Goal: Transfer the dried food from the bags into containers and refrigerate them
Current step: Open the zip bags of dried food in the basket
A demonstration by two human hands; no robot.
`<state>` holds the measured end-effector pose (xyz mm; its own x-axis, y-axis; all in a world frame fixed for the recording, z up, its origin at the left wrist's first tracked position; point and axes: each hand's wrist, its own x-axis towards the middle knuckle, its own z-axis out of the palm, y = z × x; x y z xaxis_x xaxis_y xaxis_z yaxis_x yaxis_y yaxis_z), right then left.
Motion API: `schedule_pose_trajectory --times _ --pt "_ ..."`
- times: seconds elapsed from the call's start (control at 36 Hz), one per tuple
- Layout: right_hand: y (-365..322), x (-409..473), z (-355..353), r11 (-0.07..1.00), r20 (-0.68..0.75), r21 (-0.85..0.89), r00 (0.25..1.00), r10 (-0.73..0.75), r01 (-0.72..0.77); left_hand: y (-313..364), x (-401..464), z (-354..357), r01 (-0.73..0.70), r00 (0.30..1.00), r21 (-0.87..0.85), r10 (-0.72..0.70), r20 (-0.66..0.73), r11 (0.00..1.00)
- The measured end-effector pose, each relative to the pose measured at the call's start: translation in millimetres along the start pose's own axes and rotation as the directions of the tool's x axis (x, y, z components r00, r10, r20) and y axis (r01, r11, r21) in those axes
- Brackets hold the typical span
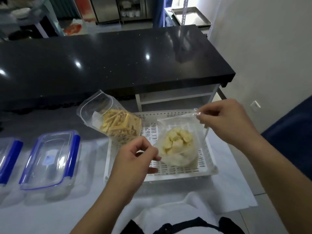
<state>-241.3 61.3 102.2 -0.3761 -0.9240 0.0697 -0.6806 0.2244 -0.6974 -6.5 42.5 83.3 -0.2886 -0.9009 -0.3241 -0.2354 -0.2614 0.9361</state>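
On the table (50, 215) a tray (179, 174) holds two bags, the bag of sticks (118, 125) at its back left and the bag of slices (177, 146) to the right, two lidded containers (50, 159) lying left of the tray, a counter (118, 61) behind

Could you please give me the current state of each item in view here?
Bag of pale chunks: open, in the tray, pinched by both hands.
Bag of yellow sticks: open, leaning in the tray.
Container: lidded, empty.
White tray: holds both bags.
Left hand: pinches the bag's edge.
Right hand: pinches the bag's top.
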Motion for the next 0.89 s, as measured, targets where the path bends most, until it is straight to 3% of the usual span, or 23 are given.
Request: schedule_pose_trajectory --times 0.11,0.19,0.33,0.61,0.78,0.89 --pt "4.8 31.5 -17.6 0.996 -0.164 -0.037 0.984 0.071 -0.078 32.4 33.6 -8.1 -0.065 0.996 0.106 0.058 0.066 0.992" --pt "8.6 46.5 -34.5 0.988 -0.241 -0.064 0.963 0.122 -0.141 64.9 51.0 -6.6 -0.191 0.981 0.179 0.181 0.068 0.965" --pt "12.3 51.2 -61.3 0.989 -0.310 0.047 0.939 0.146 -0.138 106.1 63.1 5.5 -0.307 0.952 0.187 0.299 0.070 0.933" --pt "47.4 60.8 -62.8 0.967 -0.356 0.177 0.904 0.239 -0.186 124.0 94.2 27.9 -0.257 0.964 0.212 0.234 0.129 0.943" --pt "79.4 59.6 -38.5 0.926 -0.293 0.077 0.879 0.376 -0.370 85.3 113.8 64.6 -0.167 0.983 0.243 0.143 0.114 0.956" --pt "94.7 57.2 -30.8 0.920 -0.285 0.142 0.875 0.392 -0.366 63.6 119.2 75.9 -0.145 0.988 0.221 0.130 0.084 0.964"
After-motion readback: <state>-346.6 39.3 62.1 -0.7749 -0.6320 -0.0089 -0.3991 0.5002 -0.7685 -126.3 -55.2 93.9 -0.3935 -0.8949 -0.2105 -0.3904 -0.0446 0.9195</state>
